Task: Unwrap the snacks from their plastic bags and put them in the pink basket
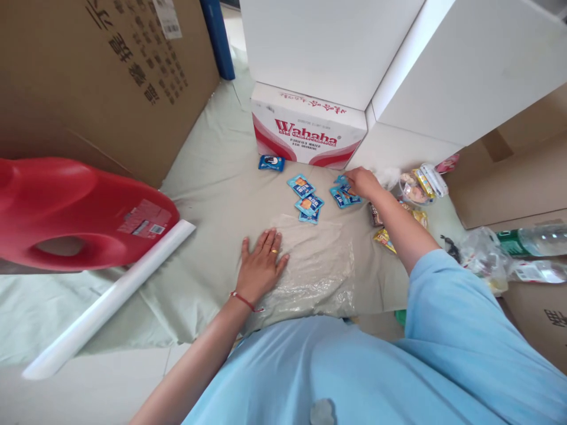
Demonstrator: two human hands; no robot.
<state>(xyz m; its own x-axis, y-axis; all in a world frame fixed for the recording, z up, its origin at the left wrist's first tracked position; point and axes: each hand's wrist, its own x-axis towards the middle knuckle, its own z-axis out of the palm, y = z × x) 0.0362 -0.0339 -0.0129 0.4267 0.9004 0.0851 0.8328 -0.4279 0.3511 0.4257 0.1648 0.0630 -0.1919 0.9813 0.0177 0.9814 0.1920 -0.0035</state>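
My left hand (262, 265) lies flat with its fingers spread, at the left edge of a clear plastic bag (321, 254) laid out on the cloth. Farther forward, my right hand (363, 182) has its fingers closed on a small blue snack packet (340, 179), just above a little pile of similar blue packets (340, 198). Several more blue packets with an orange picture (309, 205) overlap to the left of that pile. A darker blue packet (271, 163) lies by the front of the Wahaha carton (308, 133).
A red jug (88, 206) and a white roll (115, 295) lie at the left, before a large cardboard box (110, 77). On the right are a clear snack tub (414, 190), yellow packets (384, 240) and plastic bottles (538, 241). White cabinets (328, 47) stand behind.
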